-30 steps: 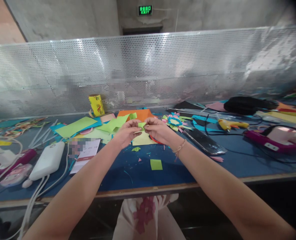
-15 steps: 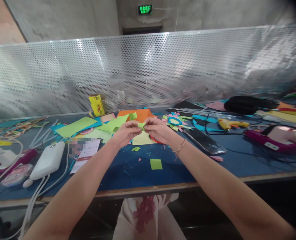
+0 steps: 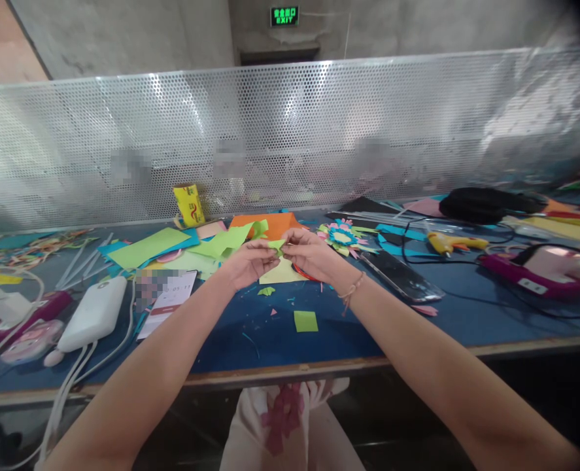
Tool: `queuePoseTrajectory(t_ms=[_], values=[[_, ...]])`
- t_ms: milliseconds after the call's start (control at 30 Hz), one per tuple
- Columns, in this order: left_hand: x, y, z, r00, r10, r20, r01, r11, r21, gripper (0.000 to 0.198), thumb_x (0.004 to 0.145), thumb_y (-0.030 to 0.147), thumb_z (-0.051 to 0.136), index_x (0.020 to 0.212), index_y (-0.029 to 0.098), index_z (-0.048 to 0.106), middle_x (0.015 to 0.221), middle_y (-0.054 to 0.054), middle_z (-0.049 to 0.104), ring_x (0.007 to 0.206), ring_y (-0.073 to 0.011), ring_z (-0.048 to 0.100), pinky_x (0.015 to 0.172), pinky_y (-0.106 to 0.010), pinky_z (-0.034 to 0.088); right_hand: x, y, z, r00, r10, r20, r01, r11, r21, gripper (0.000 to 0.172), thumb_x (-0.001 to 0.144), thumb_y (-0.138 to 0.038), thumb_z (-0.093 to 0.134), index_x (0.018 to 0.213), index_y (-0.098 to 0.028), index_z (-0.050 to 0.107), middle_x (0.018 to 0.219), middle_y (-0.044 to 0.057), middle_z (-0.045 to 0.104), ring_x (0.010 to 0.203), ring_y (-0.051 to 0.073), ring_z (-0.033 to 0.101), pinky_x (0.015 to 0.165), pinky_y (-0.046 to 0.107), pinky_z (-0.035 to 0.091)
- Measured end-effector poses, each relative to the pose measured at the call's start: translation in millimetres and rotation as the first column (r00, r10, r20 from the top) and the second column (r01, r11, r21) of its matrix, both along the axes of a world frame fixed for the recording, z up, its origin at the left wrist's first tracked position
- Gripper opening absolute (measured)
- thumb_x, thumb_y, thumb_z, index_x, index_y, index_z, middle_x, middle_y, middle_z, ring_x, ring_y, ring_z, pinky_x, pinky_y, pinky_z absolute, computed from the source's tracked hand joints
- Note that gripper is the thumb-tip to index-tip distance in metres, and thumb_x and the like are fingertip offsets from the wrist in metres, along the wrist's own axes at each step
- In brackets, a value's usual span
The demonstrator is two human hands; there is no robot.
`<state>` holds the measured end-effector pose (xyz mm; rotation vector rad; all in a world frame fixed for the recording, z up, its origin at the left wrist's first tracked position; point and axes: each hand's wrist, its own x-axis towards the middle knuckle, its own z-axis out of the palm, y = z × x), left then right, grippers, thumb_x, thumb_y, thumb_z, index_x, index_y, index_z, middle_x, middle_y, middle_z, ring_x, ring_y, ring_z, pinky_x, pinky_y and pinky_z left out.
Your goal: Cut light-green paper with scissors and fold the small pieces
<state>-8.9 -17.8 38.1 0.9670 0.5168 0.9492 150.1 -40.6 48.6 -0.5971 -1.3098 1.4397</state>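
Observation:
A small piece of green paper (image 3: 276, 244) is pinched between my two hands, above the middle of the table. My left hand (image 3: 251, 263) has its fingers closed on the paper's left side. From the other side, my right hand (image 3: 308, 253) grips it with thumb and fingertips; part of the paper is hidden by the fingers. Under the hands lies a pale yellow sheet (image 3: 280, 273). Nearer to me are a small folded green paper piece (image 3: 267, 291) and a flat green paper square (image 3: 306, 321). A paper flower (image 3: 342, 237) in blue, pink and green lies right of my right hand.
Left are a white power bank (image 3: 93, 314) with cables, a lit phone (image 3: 168, 302) and green sheets (image 3: 150, 247). A dark phone (image 3: 401, 277), a yellow glue gun (image 3: 454, 243) and a purple power strip (image 3: 529, 273) lie right. A perforated metal panel (image 3: 290, 131) stands behind.
The green paper has tilted slightly between my fingers, and my left fingers have shifted a little on it. Other things on the table stay in place.

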Motion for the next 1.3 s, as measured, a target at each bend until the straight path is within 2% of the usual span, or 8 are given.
queuePoseTrajectory(t_ms=[400,900,1067,1300], values=[[2.8,-4.9,5.7,1.0,0.011,0.005,-0.011,0.999,-0.04,0.015,0.061,-0.001,0.058,0.066,0.013,0.056,0.058,-0.001,0.063,0.058,-0.0093,0.06,0.066,-0.023,0.047,-2.3,1.8,-2.4,0.999,-0.009,-0.035,0.008,1.0,-0.023,0.014,0.059,-0.012,0.067,0.066,-0.018,0.057,0.064,-0.005,0.052,0.063,0.006,0.05,0.062,0.021,0.039],[2.3,-6.3,8.2,1.0,-0.014,-0.025,0.012,0.996,-0.087,0.018,0.064,-0.002,0.053,0.07,0.015,0.051,0.055,0.002,0.058,0.054,-0.0084,0.059,0.063,-0.022,0.047,-3.9,5.7,-5.4,0.997,-0.079,-0.008,0.078,0.993,-0.09,0.019,0.057,-0.012,0.068,0.071,-0.018,0.058,0.064,-0.005,0.053,0.06,0.005,0.05,0.059,0.021,0.038],[3.4,-6.0,7.2,1.0,-0.002,-0.025,0.0,0.996,-0.084,0.016,0.064,0.0,0.054,0.069,0.014,0.05,0.056,0.002,0.057,0.055,-0.0088,0.059,0.064,-0.023,0.047,-3.5,6.1,-6.1,0.995,-0.095,0.028,0.096,0.994,-0.054,0.023,0.058,-0.014,0.068,0.079,-0.019,0.058,0.07,-0.004,0.054,0.061,0.006,0.05,0.058,0.022,0.038],[3.6,-4.3,5.3,1.0,0.007,-0.018,-0.009,0.997,-0.077,0.015,0.063,0.002,0.056,0.067,0.015,0.05,0.054,0.002,0.057,0.056,-0.0097,0.059,0.064,-0.023,0.047,-5.2,3.1,-4.0,0.986,-0.156,0.059,0.157,0.988,-0.012,0.025,0.058,-0.014,0.067,0.08,-0.02,0.056,0.074,-0.005,0.052,0.062,0.006,0.048,0.057,0.023,0.036]])
